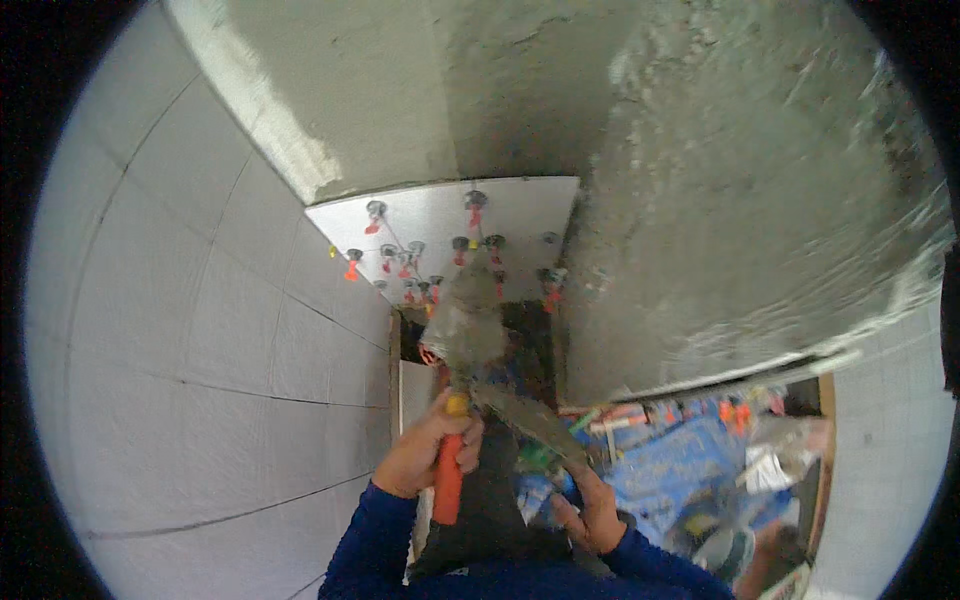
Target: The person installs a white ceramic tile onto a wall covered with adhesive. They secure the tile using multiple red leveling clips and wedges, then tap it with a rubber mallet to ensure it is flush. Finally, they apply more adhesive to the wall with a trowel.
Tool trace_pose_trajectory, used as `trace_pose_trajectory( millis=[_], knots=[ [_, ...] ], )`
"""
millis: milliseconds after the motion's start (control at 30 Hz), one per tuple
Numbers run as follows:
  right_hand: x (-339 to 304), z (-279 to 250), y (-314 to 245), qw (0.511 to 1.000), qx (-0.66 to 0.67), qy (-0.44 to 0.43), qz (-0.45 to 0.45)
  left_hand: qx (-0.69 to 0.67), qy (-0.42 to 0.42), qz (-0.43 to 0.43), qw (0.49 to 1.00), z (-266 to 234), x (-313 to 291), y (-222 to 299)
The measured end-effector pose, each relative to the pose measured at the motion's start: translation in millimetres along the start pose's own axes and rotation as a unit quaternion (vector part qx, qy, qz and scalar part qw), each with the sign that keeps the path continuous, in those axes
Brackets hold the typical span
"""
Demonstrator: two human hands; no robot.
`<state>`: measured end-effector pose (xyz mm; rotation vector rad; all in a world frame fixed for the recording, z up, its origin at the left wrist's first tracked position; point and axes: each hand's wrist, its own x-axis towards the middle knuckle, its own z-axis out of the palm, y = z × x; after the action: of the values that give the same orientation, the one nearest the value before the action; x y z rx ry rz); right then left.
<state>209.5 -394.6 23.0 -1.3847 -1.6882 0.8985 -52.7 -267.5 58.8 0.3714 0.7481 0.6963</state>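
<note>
A trowel stands upright in front of me, its blade (470,315) pointing away and smeared with grey mortar. My left hand (430,450) is wrapped round its orange-red handle (447,492), just below a yellow collar. My right hand (592,512) grips a narrow, mortar-covered flat tool (535,422) that slants up and left. Its far end meets or overlaps the base of the trowel blade; I cannot tell whether they touch. Motion smears this tool, and its handle is hidden in my hand. Beyond the trowel sits a white tile (520,200) carrying several tile-levelling clips with red tabs (475,205).
Grey tiles line the left wall (230,300). Wet mortar covers the surface ahead and the large slab (740,220) at right, whose lower edge juts out near my right hand. Below it lie blue plastic sheeting (670,465), scattered clips and a white bag (780,450).
</note>
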Motion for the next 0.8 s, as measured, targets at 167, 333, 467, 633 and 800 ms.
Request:
trace_pose_trajectory(
  millis=[167,333,467,633,800],
  knots=[
    [1.9,-40.5,-105.2,0.996,-0.040,0.004,0.074,0.039,0.100,0.002,0.994,50.9,-57.8,47.2],
    [13.7,-74.3,-183.0,0.980,-0.075,0.030,0.182,0.066,0.093,-0.020,0.993,105.4,-109.5,82.5],
    [41.8,-88.3,-224.6,0.979,-0.080,0.051,0.178,0.076,0.067,-0.014,0.995,119.6,-119.4,113.2],
    [85.9,-92.7,-260.8,0.968,-0.039,0.003,0.248,0.177,0.108,-0.012,0.978,107.1,-124.4,152.7],
    [115.2,-73.1,-277.3,0.964,-0.031,-0.008,0.263,0.154,0.090,-0.002,0.984,87.7,-122.4,177.1]
  ],
)
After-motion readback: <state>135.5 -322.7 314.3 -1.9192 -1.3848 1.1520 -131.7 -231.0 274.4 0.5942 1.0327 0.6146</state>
